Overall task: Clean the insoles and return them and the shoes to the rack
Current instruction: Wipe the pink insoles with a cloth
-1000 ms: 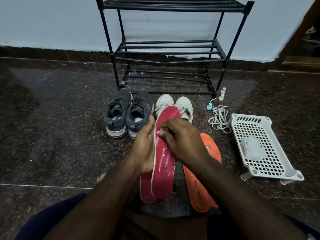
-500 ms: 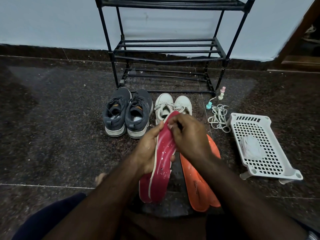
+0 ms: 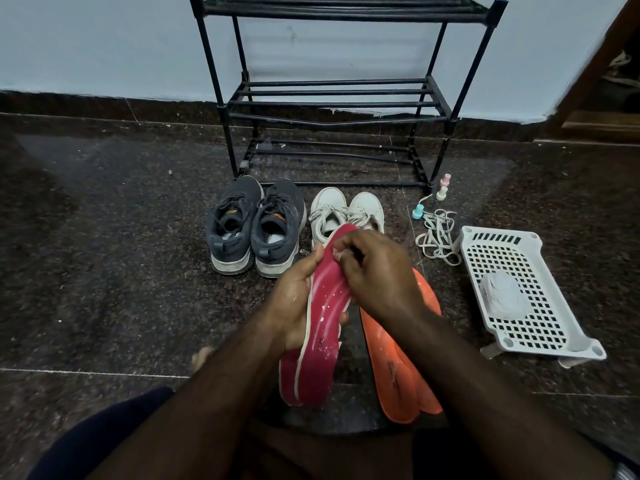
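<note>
In front of the black shoe rack point(image 3: 332, 98), low over the dark stone floor point(image 3: 104, 271), a red insole point(image 3: 329, 306) is held up between the two hands. Its long axis runs from the toe end, which points away toward the rack, down to the heel end, which points toward the person; the insole is tilted, with the toe end higher. The left hand point(image 3: 294, 306) is curled around the left edge and the back of the insole near its middle, so the insole is carried by this hand. The right hand point(image 3: 377, 271) is placed at the toe end, with the fingers bent and pinched on the upper edge; a small pale thing may be pressed there, but it cannot be told what it is. White specks are seen on the red surface below the right hand, so the wiping probably has to go from the toe downward along the long axis. A second red insole point(image 3: 289, 386) is seen just behind the first. Two orange insoles point(image 3: 398, 375) lie on the floor just to the right; small dark writing is printed on one, but it cannot be read. The grey shoes point(image 3: 256, 230) carry a small orange mark on the tongue, not readable. The white shoes point(image 3: 346, 213) stand beside them, not yet on the rack.
</note>
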`<state>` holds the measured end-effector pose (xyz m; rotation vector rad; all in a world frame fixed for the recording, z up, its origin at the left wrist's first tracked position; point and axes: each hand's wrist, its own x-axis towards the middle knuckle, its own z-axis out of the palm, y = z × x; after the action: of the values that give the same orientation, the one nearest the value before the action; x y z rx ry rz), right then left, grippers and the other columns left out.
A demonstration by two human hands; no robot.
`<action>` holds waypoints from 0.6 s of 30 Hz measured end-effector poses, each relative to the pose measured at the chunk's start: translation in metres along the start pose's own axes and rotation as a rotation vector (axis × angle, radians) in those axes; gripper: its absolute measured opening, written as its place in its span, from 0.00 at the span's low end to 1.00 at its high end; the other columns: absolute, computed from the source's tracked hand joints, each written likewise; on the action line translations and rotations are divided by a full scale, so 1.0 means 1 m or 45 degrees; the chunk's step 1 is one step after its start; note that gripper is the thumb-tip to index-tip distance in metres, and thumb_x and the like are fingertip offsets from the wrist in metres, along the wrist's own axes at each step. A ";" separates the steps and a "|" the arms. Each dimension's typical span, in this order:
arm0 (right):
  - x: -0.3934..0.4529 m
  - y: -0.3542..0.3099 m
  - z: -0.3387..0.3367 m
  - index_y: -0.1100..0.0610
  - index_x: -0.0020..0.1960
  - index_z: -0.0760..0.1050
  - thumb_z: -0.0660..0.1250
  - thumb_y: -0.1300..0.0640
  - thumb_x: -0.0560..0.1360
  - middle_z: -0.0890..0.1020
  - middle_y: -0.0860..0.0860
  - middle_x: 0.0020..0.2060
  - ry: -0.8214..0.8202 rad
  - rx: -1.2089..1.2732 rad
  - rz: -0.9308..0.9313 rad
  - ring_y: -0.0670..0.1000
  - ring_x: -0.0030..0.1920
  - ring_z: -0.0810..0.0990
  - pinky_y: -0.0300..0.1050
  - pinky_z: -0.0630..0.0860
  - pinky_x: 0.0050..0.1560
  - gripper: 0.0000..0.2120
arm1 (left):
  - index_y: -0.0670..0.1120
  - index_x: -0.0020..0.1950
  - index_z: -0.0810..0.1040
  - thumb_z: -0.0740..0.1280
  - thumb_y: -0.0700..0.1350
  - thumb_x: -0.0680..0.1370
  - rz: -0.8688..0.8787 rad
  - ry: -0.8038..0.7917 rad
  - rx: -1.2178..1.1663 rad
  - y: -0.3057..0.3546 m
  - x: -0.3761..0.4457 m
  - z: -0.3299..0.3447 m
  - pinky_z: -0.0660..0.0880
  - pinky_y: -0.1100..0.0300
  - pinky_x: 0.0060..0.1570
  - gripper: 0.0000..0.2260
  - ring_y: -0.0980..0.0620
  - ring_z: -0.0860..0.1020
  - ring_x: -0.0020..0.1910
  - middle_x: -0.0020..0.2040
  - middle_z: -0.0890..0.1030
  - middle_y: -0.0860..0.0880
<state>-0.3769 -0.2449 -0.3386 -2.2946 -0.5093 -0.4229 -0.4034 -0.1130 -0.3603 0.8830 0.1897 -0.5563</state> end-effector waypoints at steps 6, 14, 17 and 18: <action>0.017 0.022 -0.020 0.50 0.49 0.80 0.70 0.61 0.75 0.82 0.43 0.43 0.166 0.140 0.282 0.44 0.44 0.80 0.44 0.78 0.47 0.07 | 0.38 0.64 0.79 0.54 0.63 0.82 -0.007 -0.007 0.027 0.001 -0.006 0.002 0.77 0.56 0.30 0.31 0.45 0.83 0.35 0.45 0.83 0.39; 0.009 0.010 -0.008 0.56 0.50 0.83 0.71 0.63 0.74 0.84 0.49 0.45 0.087 0.030 0.039 0.47 0.47 0.80 0.49 0.78 0.51 0.07 | 0.40 0.66 0.78 0.54 0.65 0.81 -0.018 0.004 -0.028 -0.001 -0.005 0.002 0.78 0.53 0.36 0.32 0.45 0.83 0.40 0.47 0.83 0.41; 0.006 0.005 0.000 0.56 0.49 0.83 0.70 0.65 0.74 0.84 0.50 0.44 0.065 0.020 0.016 0.48 0.46 0.81 0.47 0.78 0.50 0.07 | 0.42 0.64 0.80 0.54 0.64 0.81 0.000 0.009 -0.086 -0.002 0.000 0.002 0.77 0.52 0.40 0.29 0.46 0.81 0.41 0.46 0.82 0.43; 0.004 0.003 0.004 0.56 0.48 0.83 0.70 0.65 0.73 0.84 0.50 0.44 0.047 0.027 -0.008 0.49 0.45 0.81 0.46 0.78 0.49 0.07 | 0.43 0.62 0.81 0.54 0.64 0.81 0.010 -0.005 -0.128 -0.002 0.002 0.002 0.76 0.50 0.45 0.29 0.45 0.80 0.44 0.47 0.82 0.43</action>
<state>-0.3717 -0.2435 -0.3413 -2.2613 -0.5008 -0.4601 -0.4032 -0.1164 -0.3606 0.7849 0.2088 -0.5367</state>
